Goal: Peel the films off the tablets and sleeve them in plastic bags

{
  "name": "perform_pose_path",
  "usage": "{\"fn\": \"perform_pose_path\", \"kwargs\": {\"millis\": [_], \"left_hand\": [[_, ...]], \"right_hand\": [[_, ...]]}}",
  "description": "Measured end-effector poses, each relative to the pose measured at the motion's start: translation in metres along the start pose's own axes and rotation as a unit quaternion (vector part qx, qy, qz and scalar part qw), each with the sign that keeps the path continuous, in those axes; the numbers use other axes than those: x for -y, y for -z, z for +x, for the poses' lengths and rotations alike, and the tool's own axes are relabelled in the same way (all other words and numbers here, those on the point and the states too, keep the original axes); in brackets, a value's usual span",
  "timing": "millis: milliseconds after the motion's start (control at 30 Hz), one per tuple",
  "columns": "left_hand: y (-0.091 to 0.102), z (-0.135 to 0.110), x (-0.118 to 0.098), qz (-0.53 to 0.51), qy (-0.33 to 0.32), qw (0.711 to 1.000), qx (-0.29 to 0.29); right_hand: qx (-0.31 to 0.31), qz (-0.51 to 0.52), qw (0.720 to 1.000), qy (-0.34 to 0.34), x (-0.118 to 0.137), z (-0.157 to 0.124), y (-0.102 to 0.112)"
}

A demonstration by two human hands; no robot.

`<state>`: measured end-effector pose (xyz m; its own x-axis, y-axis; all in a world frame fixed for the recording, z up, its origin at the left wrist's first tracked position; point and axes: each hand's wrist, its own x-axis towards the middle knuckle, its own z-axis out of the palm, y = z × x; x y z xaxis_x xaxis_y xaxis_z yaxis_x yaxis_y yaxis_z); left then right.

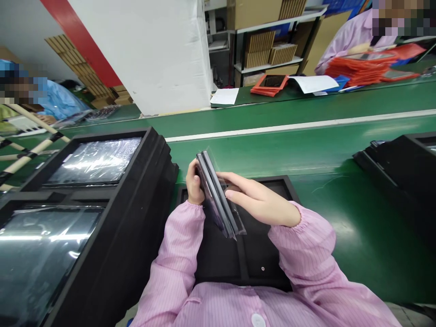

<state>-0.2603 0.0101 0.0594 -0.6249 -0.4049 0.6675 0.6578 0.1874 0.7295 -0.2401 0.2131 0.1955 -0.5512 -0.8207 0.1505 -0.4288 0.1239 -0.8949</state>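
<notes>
Two thin dark tablets (218, 193) in clear plastic film are pressed face to face, standing on edge and tilted in front of me. My left hand (195, 182) grips their left side near the top. Against their right side is my right hand (254, 195), its fingers reaching onto the film, with some fingertips hidden. Below both hands lies a black foam tray (221, 263) with a divider down its middle. A small round piece (263, 269) rests in its right compartment.
A tall stack of black foam trays (136, 218) at left carries film-covered screens (95, 159). More black trays (405, 172) stand at right on the green belt (340, 204). Beyond lie red sleeves (361, 68) beside a person in pink; another person in blue is at far left.
</notes>
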Motion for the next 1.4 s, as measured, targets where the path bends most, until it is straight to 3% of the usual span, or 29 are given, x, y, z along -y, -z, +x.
{"fn": "perform_pose_path", "kwargs": {"millis": [300, 467, 633, 1000, 1167, 1400], "left_hand": [[0.005, -0.004, -0.004, 0.055, -0.022, 0.998, -0.009], [0.006, -0.003, 0.003, 0.08, -0.038, 0.996, 0.003], [0.005, -0.003, 0.006, 0.088, -0.055, 0.995, 0.008], [0.005, -0.007, -0.001, 0.093, -0.083, 0.992, 0.007], [0.001, -0.012, -0.016, 0.09, -0.111, 0.989, 0.024], [-0.009, -0.02, -0.042, 0.076, -0.161, 0.981, 0.072]], "right_hand": [[0.036, 0.008, 0.999, 0.018, -0.001, 0.0, -0.005], [0.037, -0.066, 0.997, 0.019, -0.002, -0.003, -0.002], [0.078, -0.109, 0.991, 0.017, 0.003, -0.009, 0.003], [0.126, -0.155, 0.979, 0.035, 0.008, -0.019, 0.003], [0.06, -0.128, 0.99, -0.01, 0.01, -0.017, 0.001], [0.059, -0.163, 0.983, 0.059, 0.018, -0.02, 0.003]]}}
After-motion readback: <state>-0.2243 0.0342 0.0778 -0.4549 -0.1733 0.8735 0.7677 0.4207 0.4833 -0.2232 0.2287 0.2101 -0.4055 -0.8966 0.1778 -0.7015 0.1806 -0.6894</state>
